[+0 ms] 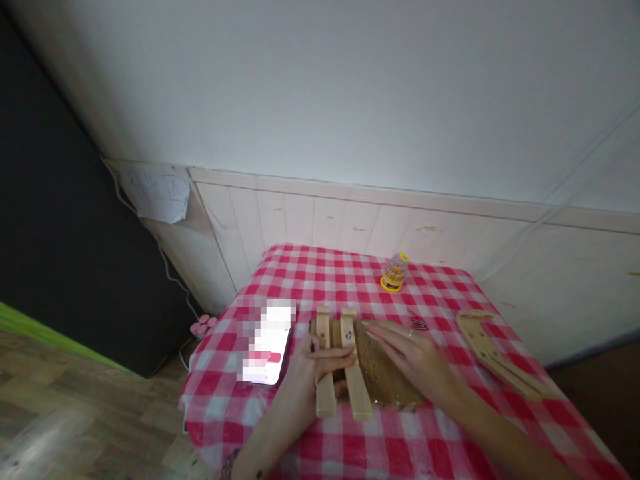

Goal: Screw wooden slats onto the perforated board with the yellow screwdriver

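Board (383,377) lies on the near side of the counter (320,263), two wooden strips (361,397) over its left part. Left hand (311,363) curls round both strips, apparently aligning them; right hand (420,357), fingers straight, rests on the board, probably steadying it.

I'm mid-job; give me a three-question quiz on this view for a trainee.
1. Which hand's fingers lie across the two pale wooden strips?
2. True or false: the smartphone lies screen-up on the checked tablecloth.
3. Which of these stands or lies nearest the white wall?
A) the smartphone
B) the clear case with yellow ends
C) the two pale wooden strips

Key: 1. The left hand. 2. True. 3. B.
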`<state>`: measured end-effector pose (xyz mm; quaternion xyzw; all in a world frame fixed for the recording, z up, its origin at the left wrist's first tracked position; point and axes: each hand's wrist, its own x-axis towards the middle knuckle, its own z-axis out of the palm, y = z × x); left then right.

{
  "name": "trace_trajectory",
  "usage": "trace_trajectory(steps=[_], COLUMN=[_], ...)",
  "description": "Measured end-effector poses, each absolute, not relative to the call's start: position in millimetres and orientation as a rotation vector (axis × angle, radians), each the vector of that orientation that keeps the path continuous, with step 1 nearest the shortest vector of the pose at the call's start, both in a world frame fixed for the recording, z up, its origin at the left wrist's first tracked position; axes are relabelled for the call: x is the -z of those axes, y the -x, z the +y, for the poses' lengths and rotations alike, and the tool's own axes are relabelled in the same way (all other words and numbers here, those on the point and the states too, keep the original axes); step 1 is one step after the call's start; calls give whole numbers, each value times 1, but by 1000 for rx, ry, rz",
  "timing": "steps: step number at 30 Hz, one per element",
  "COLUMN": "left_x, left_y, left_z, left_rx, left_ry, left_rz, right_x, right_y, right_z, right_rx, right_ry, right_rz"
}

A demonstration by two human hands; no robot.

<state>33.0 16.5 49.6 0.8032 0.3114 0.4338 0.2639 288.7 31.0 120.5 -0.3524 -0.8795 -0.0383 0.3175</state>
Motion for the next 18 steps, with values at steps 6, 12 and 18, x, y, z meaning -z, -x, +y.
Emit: trace_trajectory(steps=[6,12,18], left_x=[-47,-44,-48], left_y=[-33,-32,-35], left_z=[19,18,14], left_rx=[-1162,-1239,-1209], left_ry=[-2206,-2263,-2234], left_rz=[830,866,881], right_x=[-118,-94,-80], right_y=[-338,-363,-379], right_z=[25,14,14], right_rx=[296,325,15], right_ry=[1531,1553,1549], right_rz=[-2401,-2419,-2273])
